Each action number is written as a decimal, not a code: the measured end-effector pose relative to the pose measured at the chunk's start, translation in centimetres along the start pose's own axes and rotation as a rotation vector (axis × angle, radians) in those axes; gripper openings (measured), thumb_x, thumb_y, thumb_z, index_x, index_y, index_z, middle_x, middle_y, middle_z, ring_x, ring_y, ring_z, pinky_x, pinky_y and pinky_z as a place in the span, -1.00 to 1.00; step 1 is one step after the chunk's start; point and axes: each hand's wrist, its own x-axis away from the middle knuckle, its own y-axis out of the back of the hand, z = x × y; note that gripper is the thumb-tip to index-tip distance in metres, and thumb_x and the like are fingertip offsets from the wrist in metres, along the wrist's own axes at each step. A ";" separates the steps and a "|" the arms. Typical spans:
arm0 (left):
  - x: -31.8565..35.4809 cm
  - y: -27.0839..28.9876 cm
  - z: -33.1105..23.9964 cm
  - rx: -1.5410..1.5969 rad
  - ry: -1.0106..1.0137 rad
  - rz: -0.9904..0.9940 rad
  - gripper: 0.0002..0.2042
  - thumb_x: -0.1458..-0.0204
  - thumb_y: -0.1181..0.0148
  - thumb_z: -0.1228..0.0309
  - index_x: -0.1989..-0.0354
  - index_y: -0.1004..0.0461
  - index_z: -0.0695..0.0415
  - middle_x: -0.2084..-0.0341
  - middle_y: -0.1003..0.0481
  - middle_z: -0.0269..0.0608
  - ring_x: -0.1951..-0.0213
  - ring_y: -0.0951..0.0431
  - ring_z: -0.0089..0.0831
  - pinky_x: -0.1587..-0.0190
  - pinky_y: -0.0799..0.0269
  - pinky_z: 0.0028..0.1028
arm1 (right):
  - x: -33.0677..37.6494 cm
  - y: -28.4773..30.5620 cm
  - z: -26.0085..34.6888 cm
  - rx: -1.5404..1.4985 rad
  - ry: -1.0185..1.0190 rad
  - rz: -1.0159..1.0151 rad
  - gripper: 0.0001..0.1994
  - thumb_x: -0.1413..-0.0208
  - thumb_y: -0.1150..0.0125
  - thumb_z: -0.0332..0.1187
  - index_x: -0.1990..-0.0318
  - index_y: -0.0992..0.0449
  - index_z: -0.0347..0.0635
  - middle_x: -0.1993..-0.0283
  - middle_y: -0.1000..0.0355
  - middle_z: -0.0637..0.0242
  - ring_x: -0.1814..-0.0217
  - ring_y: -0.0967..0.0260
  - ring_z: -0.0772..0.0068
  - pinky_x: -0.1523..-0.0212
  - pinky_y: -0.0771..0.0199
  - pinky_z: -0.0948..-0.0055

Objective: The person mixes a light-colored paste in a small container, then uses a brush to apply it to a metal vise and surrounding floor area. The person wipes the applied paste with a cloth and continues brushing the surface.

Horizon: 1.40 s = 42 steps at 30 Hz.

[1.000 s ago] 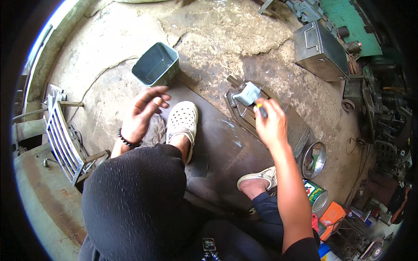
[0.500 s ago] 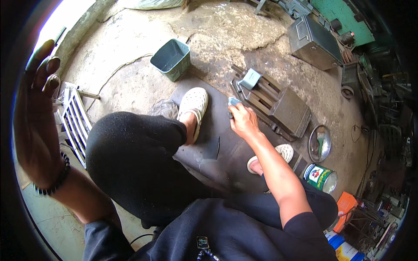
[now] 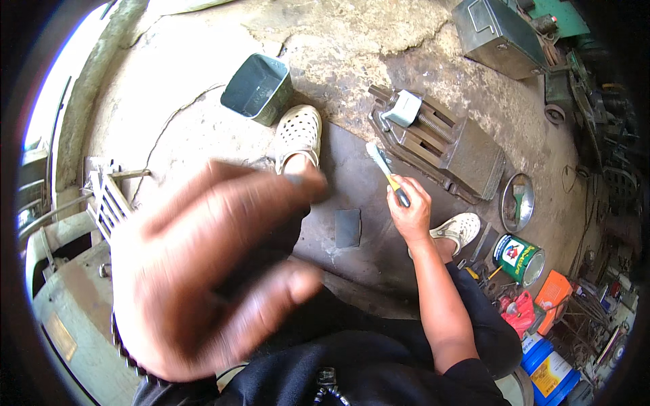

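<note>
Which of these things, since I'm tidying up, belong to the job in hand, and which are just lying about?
Likely in the job:
small brush, held in the right hand
metal vise, near that hand
perhaps the metal bowl with a green-handled brush inside

Seemingly just lying about:
orange object
blue bucket
metal case

A workshop, and a grimy one — the floor point(image 3: 193, 57) is bare, cracked and stained concrete. A heavy metal vise point(image 3: 457, 152) sits low on a dark sheet point(image 3: 349, 183), with a metal box point(image 3: 497, 40) beyond it. Down the right side come a round pan point(image 3: 528, 206) with a paintbrush point(image 3: 518, 201) in it, a green can point(image 3: 516, 259) and a blue pail point(image 3: 547, 369). Past these, dark machine parts point(image 3: 575, 101) and jumbled hardware point(image 3: 613, 291) crowd the edge — much of it too small to make out.
</note>
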 end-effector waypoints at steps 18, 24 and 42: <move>1.7 -0.5 1.0 0.127 0.164 -0.244 -0.30 -0.11 -0.18 -0.18 -0.14 -0.44 0.27 0.35 -0.47 0.02 0.31 -0.46 -0.26 0.22 -0.33 -0.31 | -3.5 -2.4 -2.7 0.338 0.105 0.178 -0.64 -0.11 -0.30 -0.44 -0.09 -0.55 -0.12 0.02 -0.46 0.13 0.10 -0.48 0.02 0.11 -0.43 0.11; 2.7 -0.5 1.8 0.024 0.200 -0.276 -0.35 -0.20 -0.03 -0.16 -0.14 -0.43 0.23 0.38 -0.45 -0.05 0.33 -0.41 -0.29 0.21 -0.30 -0.29 | -3.6 -3.7 -4.9 0.391 0.112 0.068 -0.66 -0.10 -0.34 -0.42 -0.07 -0.55 -0.12 0.05 -0.47 0.18 0.08 -0.49 0.05 0.11 -0.41 0.13; 1.7 -1.0 1.7 0.112 0.054 -0.231 -0.31 -0.17 -0.09 -0.24 -0.18 -0.44 0.17 0.43 -0.44 -0.10 0.36 -0.42 -0.32 0.26 -0.31 -0.30 | -7.1 -3.5 -3.7 0.409 0.018 0.130 -0.72 -0.11 -0.30 -0.41 0.00 -0.58 -0.14 0.17 -0.50 0.16 0.20 -0.50 0.00 0.12 -0.46 0.12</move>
